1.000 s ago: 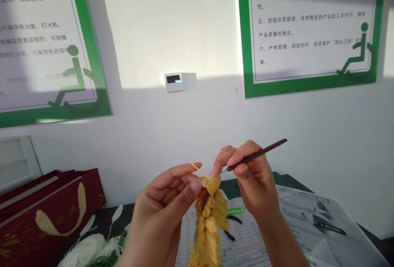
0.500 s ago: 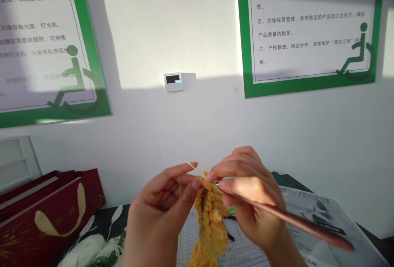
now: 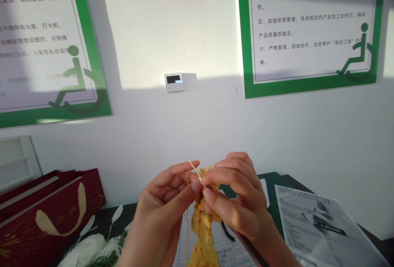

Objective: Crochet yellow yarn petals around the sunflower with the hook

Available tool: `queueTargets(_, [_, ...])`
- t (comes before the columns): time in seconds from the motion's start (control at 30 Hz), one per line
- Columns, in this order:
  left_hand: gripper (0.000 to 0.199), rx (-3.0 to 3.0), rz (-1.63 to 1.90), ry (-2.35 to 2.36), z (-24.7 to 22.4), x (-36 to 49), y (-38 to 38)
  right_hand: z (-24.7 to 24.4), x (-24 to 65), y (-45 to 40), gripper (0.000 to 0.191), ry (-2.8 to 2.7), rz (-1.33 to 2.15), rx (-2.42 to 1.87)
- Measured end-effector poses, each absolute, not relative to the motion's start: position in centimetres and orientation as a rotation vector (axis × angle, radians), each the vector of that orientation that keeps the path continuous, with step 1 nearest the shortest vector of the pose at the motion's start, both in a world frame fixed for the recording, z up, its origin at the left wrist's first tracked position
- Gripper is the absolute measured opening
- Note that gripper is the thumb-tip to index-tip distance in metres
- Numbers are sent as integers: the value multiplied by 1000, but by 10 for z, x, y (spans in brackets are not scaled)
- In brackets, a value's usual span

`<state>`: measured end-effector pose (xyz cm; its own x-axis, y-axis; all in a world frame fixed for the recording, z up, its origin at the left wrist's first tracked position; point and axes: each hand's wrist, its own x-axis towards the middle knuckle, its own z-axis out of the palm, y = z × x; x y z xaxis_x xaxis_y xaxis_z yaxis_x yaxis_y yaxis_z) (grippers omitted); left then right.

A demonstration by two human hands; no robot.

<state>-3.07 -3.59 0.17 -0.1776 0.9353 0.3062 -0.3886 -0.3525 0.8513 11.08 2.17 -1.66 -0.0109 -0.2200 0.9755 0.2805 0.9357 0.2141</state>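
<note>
Left hand (image 3: pixel 160 213) and right hand (image 3: pixel 237 201) are pressing together, left pinching yellow crochet piece (image 3: pixel 203 222) and yarn (image 3: pixel 193 166), right gripping hook (image 3: pixel 249 248). Piece is hanging over bench (image 3: pixel 106 217), soft, light, floppy; best held near top edge.

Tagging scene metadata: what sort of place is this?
Likely a sheltered craft workshop for disabled people: wall posters listing rules in Chinese, wheelchair symbols on them, and yellow crochet being worked by hand.

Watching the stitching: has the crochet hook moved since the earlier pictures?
Yes: the crochet hook has swung down, relative to the wall panel.
</note>
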Motion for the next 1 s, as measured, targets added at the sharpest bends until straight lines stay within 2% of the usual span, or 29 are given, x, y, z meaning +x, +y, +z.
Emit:
queueTargets(0.2, [29,960,1751,772,4,-24,-37,-28,101,41,18,-1426,-178,44])
queueTargets(0.27, [29,961,1794,799,3,-20,-36,-33,93,42,21,-1338,-264,-33])
queueTargets(0.37, [32,1004,1947,859,1,-14,-36,-38,84,38,23,-1243,-578,-126])
queueTargets(0.47, [33,1074,2100,929,-1,-12,-36,-37,85,31,17,-1292,-569,-151])
queueTargets(0.6, [25,1176,2075,955,0,-19,-35,-34,96,22,14,-1337,-217,-132])
queueTargets(0.7, [22,1197,2005,926,0,-27,-34,-30,100,22,10,-1242,288,-183])
queueTargets(0.87, [15,1194,1836,789,2,-29,-32,-23,95,33,32,-1181,1170,-25])
queueTargets(0.93, [12,1180,1783,738,3,-26,-31,-24,89,35,35,-1164,1341,69])
queueTargets(1.0, [11,1170,1757,692,3,-25,-30,-27,83,36,35,-1124,1361,145])
